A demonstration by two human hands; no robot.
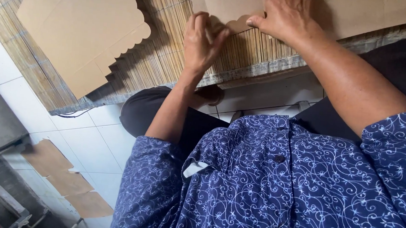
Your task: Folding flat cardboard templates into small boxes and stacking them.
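A flat brown cardboard sheet [359,13] with a scalloped edge lies on a woven bamboo mat [164,55] at the top of the head view. My right hand [286,16] presses on it, thumb at the scalloped flap. My left hand [202,41] is beside it on the mat, fingers curled at the flap's edge. A stack of similar scalloped cardboard sheets [81,27] lies to the left, apart from both hands.
White floor tiles [98,140] surround the mat. Several cardboard scraps [67,181] lie on the tiles at lower left, next to metal frame legs [3,153]. My blue patterned shirt [273,188] and dark trousers [151,111] fill the foreground.
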